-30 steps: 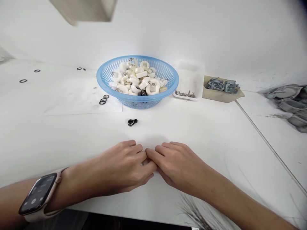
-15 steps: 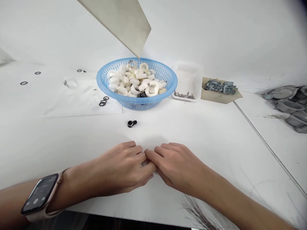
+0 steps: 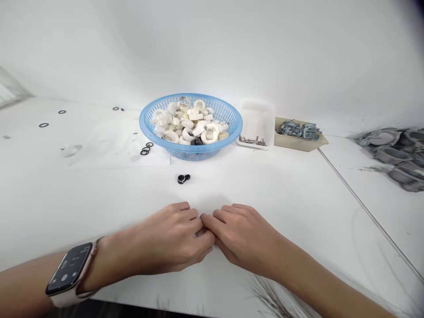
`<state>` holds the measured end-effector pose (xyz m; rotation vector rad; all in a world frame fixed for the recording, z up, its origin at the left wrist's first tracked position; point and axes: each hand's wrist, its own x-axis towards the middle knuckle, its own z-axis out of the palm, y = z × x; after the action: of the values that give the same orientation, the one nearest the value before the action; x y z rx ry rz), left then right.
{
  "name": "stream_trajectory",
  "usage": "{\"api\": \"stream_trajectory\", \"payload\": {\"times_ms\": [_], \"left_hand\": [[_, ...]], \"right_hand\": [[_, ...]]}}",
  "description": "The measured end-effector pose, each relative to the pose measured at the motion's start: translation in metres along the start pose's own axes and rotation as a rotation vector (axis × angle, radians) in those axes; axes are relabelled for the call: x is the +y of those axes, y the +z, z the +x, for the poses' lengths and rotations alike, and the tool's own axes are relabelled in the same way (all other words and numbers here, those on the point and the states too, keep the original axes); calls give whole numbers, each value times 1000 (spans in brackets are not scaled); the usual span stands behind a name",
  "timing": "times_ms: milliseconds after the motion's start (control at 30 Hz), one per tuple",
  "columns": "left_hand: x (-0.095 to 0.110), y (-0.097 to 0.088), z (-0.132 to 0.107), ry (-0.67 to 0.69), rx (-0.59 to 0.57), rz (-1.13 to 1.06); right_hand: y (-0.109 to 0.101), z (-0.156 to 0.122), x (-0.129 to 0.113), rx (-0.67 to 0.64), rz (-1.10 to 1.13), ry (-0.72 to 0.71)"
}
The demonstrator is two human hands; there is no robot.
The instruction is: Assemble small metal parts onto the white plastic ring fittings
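Observation:
My left hand (image 3: 172,238) and my right hand (image 3: 243,234) rest knuckles-up on the white table (image 3: 298,198) near its front edge. Their curled fingertips meet in the middle and press together around something small that I cannot make out. A smartwatch (image 3: 68,271) sits on my left wrist. A small black part (image 3: 183,178) lies on the table just beyond my fingers, apart from them. Further back stands a blue plastic basket (image 3: 228,128) heaped with white plastic ring-shaped parts (image 3: 188,121).
Black O-rings (image 3: 145,149) lie left of the basket, with others (image 3: 43,125) scattered at far left. Right of the basket are a white tray of small metal pins (image 3: 253,140) and a cardboard tray of grey metal parts (image 3: 298,129). Grey metal castings (image 3: 394,152) pile at far right.
The beige board seen overhead earlier has gone from view. The view has tilted slightly, so the basket sits lower in frame. My hands stay pressed together in the same place.

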<state>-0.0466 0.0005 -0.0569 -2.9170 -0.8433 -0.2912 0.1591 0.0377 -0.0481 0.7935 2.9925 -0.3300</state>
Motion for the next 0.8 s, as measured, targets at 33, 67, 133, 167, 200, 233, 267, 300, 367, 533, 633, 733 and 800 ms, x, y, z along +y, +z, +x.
{"api": "stream_trajectory", "payload": {"times_ms": [33,67,133,167,200,233,267,300,367,533,633,733,800], "left_hand": [[0,0,0,-1,4,-2],[0,0,0,-2,9,-4],[0,1,1,-2,20,-4],[0,1,1,-3,27,-1],[0,1,2,-3,33,4],[0,2,2,-5,36,9],[0,2,2,-8,38,13],[-1,1,3,-11,41,14],[-1,1,3,-22,50,17],[-1,1,3,-54,95,15],[-1,1,3,-66,119,11],[-2,0,5,-67,135,19],[-3,0,6,-68,144,22]], "right_hand": [[0,0,0,6,0,2],[0,0,0,15,0,4],[1,0,0,29,3,11],[2,0,0,37,6,17],[2,0,0,43,9,21],[2,0,0,50,13,27],[3,0,1,58,16,34],[3,0,1,68,20,41],[4,1,2,91,28,62],[5,2,5,144,51,109],[5,2,4,170,60,115],[4,2,4,188,60,111],[5,2,4,191,56,101]]}}
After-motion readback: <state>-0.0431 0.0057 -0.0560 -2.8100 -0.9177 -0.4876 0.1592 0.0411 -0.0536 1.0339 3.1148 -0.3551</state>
